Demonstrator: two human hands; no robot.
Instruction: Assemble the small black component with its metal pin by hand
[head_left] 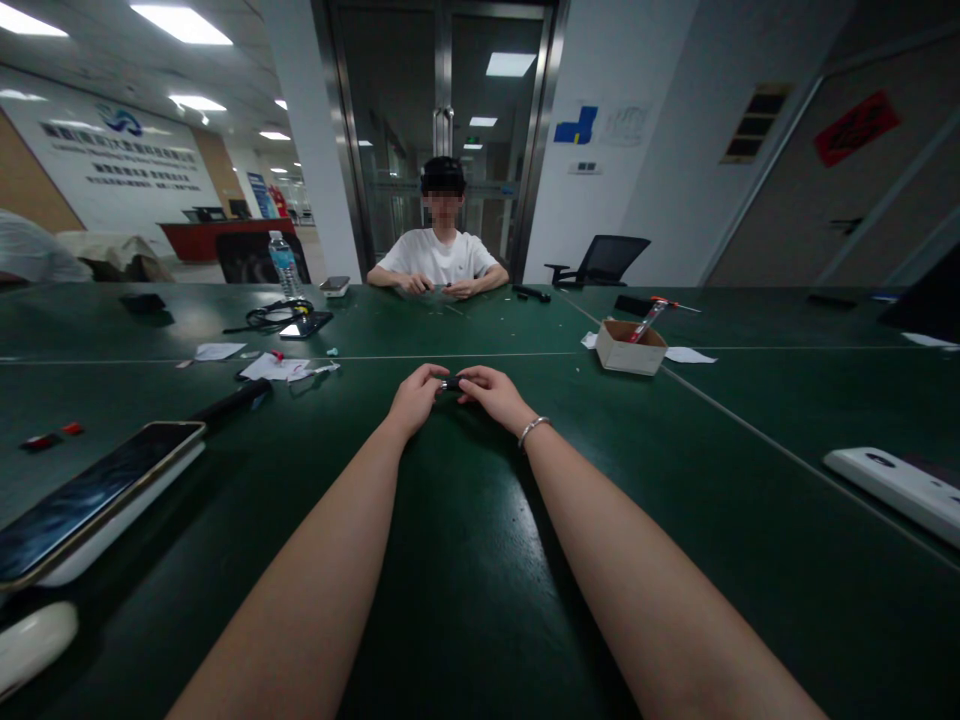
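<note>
Our left hand (415,398) and right hand (491,394) pinch a small dark part (451,383) between fingertips, just above the tabletop (465,560). A loosened grip could drop it, lost against dark green.

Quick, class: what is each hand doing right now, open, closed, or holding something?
Left hand: fingers closed on one end of the small dark object.
Right hand: fingers closed on its other end.
</note>
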